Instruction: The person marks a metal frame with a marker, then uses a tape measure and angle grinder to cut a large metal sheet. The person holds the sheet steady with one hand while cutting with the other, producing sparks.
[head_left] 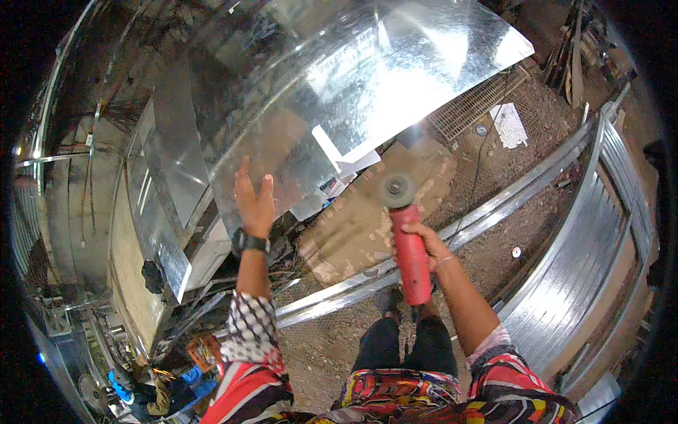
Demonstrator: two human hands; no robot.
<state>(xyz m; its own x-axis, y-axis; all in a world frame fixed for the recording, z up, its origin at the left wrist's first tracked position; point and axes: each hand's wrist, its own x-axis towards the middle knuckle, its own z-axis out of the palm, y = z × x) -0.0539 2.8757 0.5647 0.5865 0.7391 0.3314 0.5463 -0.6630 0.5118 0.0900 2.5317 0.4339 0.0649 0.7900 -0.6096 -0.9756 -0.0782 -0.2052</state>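
In my right hand (424, 244) is a red angle grinder (411, 272), gripped round its body. Its round disc (397, 186) points away from me, over a flat brown board (339, 240) on the ground. To the left, my left hand (255, 201) is open with its fingers apart, at the near left part of a large shiny metal sheet (395, 92). I cannot tell whether that hand touches the sheet. A white right-angled strip (327, 150) shows at the sheet's near edge, and the grinder's disc is apart from that edge.
Long metal channels (339, 289) cross the ground before my feet. Ribbed metal sheets (565, 272) lie at right. A grating (470, 109), white paper (509, 125) and a small disc (516, 251) lie on the gravel. Another person (152, 396) is at lower left, near orange sparks.
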